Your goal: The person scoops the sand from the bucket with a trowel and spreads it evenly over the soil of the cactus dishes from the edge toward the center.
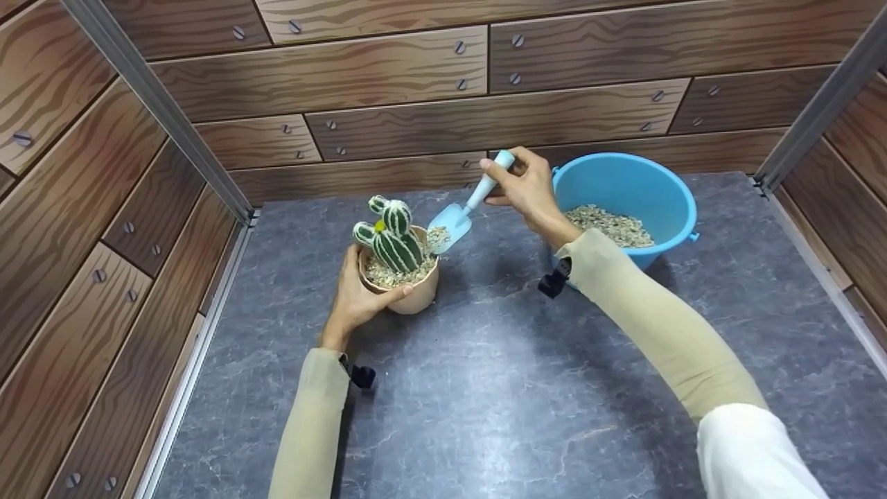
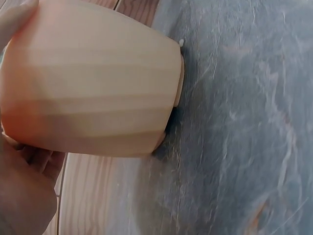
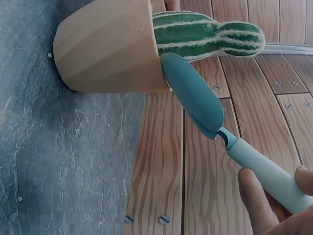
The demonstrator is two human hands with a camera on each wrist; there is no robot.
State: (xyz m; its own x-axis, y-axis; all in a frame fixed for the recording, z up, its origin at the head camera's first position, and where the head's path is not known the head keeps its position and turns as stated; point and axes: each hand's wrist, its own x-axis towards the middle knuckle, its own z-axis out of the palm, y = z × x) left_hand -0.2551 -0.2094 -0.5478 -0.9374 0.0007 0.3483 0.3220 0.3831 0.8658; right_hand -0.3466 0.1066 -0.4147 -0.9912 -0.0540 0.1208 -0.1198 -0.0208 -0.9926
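A light blue hand trowel (image 1: 479, 193) is gripped by its handle in my right hand (image 1: 530, 187). Its blade, with some gravel (image 1: 438, 237) on it, tilts down at the right rim of a beige flower pot (image 1: 418, 298). In the right wrist view the underside of the blade (image 3: 193, 93) meets the pot's rim. My left hand (image 1: 355, 294) holds the pot from the left, thumb along the front and fingers around the side. A green cactus (image 1: 397, 251) with white ridges and a yellow flower stands in gravel inside the pot.
A blue bucket (image 1: 627, 173) with gravel (image 1: 613, 227) inside stands to the right, partly behind my right forearm. Wood-patterned walls (image 1: 395, 69) enclose the grey marbled tabletop (image 1: 485, 388) at the back and sides. A few grains lie beside the pot.
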